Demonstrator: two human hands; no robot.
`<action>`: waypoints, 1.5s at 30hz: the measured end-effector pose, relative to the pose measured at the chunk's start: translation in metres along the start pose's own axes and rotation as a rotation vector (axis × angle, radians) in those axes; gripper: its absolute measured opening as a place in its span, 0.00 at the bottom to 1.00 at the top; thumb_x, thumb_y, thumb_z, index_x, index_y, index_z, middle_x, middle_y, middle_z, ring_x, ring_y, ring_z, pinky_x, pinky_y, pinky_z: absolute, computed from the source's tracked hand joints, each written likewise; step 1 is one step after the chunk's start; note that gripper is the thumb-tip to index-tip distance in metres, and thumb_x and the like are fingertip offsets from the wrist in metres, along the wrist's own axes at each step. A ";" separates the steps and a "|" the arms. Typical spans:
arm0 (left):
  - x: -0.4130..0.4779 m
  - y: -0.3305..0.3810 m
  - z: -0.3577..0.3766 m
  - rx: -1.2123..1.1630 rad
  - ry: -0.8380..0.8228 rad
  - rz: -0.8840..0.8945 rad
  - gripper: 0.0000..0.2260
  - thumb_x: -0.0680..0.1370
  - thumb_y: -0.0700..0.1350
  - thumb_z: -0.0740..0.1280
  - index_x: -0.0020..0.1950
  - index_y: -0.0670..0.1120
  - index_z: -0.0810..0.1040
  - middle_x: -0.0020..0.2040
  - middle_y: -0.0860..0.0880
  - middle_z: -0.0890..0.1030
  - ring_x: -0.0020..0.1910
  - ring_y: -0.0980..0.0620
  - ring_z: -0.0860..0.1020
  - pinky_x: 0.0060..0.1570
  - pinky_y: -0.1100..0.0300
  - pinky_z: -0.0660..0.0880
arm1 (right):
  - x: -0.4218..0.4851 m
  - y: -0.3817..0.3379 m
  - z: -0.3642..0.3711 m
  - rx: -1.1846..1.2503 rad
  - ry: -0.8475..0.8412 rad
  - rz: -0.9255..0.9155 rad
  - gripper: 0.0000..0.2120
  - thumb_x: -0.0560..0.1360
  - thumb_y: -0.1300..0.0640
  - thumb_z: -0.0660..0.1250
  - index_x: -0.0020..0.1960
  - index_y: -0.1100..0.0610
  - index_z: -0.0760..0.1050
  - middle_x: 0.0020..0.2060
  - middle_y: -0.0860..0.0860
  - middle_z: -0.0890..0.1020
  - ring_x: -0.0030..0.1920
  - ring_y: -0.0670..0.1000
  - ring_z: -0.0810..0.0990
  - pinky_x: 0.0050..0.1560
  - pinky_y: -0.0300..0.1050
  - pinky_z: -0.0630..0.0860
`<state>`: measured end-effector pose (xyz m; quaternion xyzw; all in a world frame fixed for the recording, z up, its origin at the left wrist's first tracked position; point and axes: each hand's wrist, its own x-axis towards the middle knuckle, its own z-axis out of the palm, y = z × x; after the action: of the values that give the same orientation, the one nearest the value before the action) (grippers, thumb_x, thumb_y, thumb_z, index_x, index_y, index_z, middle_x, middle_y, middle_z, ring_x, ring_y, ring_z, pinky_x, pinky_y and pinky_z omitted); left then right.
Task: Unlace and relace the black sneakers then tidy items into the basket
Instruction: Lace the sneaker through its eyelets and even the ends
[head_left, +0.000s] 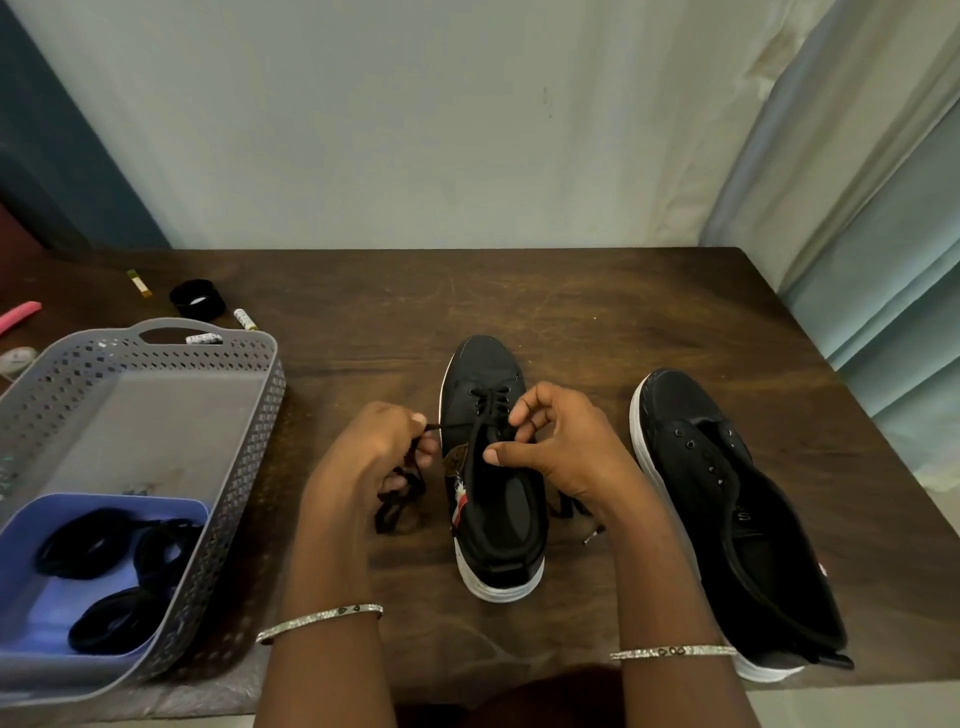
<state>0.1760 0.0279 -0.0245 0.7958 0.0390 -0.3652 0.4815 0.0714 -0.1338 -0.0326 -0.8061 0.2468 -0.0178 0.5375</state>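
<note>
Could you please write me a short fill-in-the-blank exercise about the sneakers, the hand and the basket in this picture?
1. The left hand pinches one end of the black ____.
2. The partly laced sneaker stands in the middle; the other sneaker has ____ eyelets.
3. The grey basket stands to the ____ of both sneakers.

Missing words: lace; empty; left.
</note>
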 end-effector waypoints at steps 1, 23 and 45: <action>0.002 -0.001 -0.001 0.069 0.016 0.024 0.13 0.85 0.42 0.57 0.42 0.45 0.75 0.38 0.48 0.79 0.35 0.53 0.74 0.33 0.60 0.65 | 0.000 0.000 0.000 0.008 0.000 0.012 0.20 0.62 0.58 0.85 0.46 0.52 0.77 0.37 0.48 0.81 0.37 0.45 0.79 0.42 0.44 0.78; 0.009 -0.004 0.010 0.425 0.020 0.570 0.07 0.77 0.40 0.72 0.43 0.52 0.81 0.37 0.54 0.81 0.36 0.59 0.77 0.37 0.69 0.71 | 0.008 0.005 0.009 -0.073 0.115 -0.176 0.07 0.76 0.59 0.74 0.43 0.47 0.81 0.36 0.44 0.83 0.35 0.40 0.78 0.42 0.36 0.76; 0.002 0.002 0.011 0.636 0.087 0.577 0.03 0.74 0.46 0.72 0.42 0.55 0.81 0.38 0.55 0.82 0.39 0.56 0.81 0.44 0.52 0.81 | -0.005 -0.013 0.007 -0.349 0.126 -0.158 0.07 0.68 0.53 0.78 0.43 0.46 0.81 0.35 0.41 0.80 0.37 0.41 0.79 0.41 0.40 0.75</action>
<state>0.1727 0.0172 -0.0272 0.8976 -0.2792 -0.1755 0.2924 0.0743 -0.1216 -0.0231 -0.9012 0.2154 -0.0672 0.3701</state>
